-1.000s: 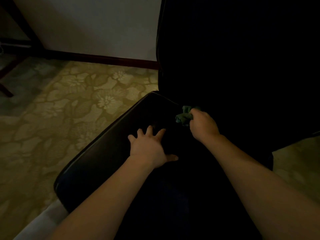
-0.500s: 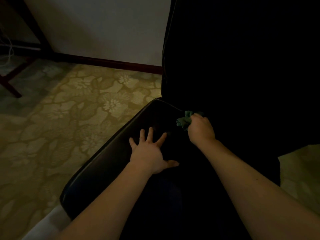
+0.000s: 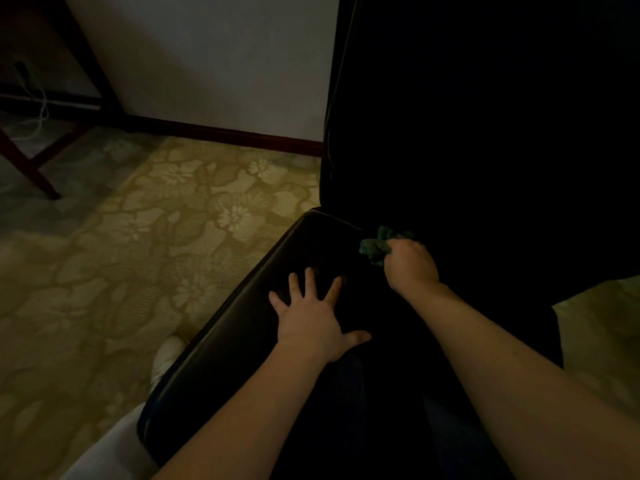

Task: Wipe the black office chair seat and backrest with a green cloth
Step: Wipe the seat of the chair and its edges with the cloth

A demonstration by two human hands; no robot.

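The black chair seat (image 3: 242, 341) runs from the lower left toward the middle, and the tall black backrest (image 3: 467, 133) fills the upper right. My left hand (image 3: 315, 320) lies flat on the seat with fingers spread. My right hand (image 3: 410, 265) is closed around a bunched green cloth (image 3: 375, 245), held at the crease where the seat meets the backrest. The right part of the seat is lost in darkness.
A yellow floral carpet (image 3: 138, 254) covers the floor to the left. A dark wooden table leg (image 3: 27, 168) and a white cable (image 3: 38, 112) are at the far left. A white wall with a dark baseboard (image 3: 225, 135) stands behind. My white shoe (image 3: 166, 355) shows beside the seat edge.
The view has shifted down and right, so the chair appears lower in the frame. Both hands stay in nearly the same places on the seat; the cloth remains at the crease.
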